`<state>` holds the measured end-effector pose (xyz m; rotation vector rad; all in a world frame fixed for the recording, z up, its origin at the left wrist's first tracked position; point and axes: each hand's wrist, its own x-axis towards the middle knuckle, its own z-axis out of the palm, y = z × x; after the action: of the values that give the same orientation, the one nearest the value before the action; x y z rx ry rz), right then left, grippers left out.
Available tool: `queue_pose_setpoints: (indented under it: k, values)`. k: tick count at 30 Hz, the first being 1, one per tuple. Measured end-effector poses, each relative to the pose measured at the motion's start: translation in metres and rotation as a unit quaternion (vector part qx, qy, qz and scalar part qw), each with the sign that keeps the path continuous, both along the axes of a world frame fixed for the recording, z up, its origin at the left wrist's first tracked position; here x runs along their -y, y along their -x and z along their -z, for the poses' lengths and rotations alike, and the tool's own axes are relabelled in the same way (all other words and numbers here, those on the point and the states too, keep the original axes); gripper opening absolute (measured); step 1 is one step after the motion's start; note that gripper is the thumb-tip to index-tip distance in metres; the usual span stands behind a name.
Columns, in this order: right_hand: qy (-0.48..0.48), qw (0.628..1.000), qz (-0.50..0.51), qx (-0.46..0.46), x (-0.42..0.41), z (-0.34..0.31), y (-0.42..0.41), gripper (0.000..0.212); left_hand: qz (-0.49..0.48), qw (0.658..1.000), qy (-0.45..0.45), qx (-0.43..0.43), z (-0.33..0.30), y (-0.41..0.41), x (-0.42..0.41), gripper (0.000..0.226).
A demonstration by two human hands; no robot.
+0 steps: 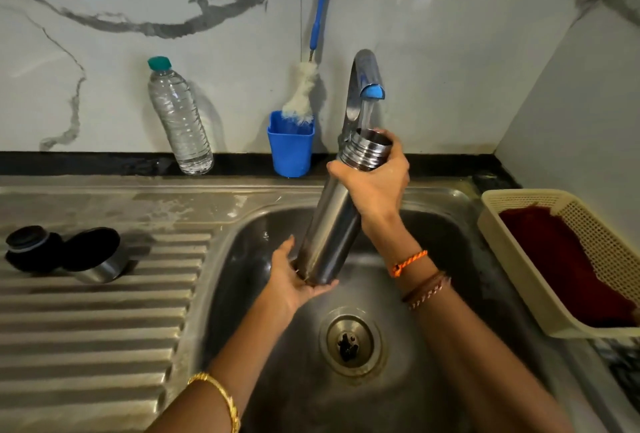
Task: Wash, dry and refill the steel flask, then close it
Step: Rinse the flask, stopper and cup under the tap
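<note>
The steel flask [329,221] is held tilted over the sink basin [460,225], its open threaded mouth under the tap [363,83], from which water runs into it. My right hand [375,180] grips the flask just below the neck. My left hand [294,280] cups the flask's base from underneath. On the ribbed drainboard at the left lie the flask's black stopper [31,249] and its black-and-steel cup lid [98,256], side by side.
A clear plastic water bottle [180,117] leans on the marble wall. A blue cup [291,143] holds a blue-handled bottle brush [304,93]. A cream basket [519,259] with a dark red cloth [561,263] sits right of the sink. The drain [349,342] lies below my arms.
</note>
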<state>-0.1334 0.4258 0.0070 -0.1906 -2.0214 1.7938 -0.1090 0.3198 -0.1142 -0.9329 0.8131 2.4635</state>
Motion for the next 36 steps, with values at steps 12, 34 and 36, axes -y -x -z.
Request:
queue_pose_setpoints:
  k: [12, 34, 36]
  values:
    - [-0.016, 0.996, 0.034, 0.086, 0.005, 0.027, -0.010, 0.069, 0.040, 0.988, 0.129, 0.073, -0.031, -0.009, -0.007, 0.038]
    - [-0.064, 0.985, 0.020, 0.158, 0.013, 0.072, -0.023, 0.075, 0.061, 0.967, 0.136, 0.208, 0.017, -0.030, -0.007, 0.047]
    - [0.090, 0.988, 0.077, 0.101, -0.001, 0.068, -0.023, 0.077, 0.008, 0.970, 0.200, 0.138, 0.007, -0.026, -0.009, 0.043]
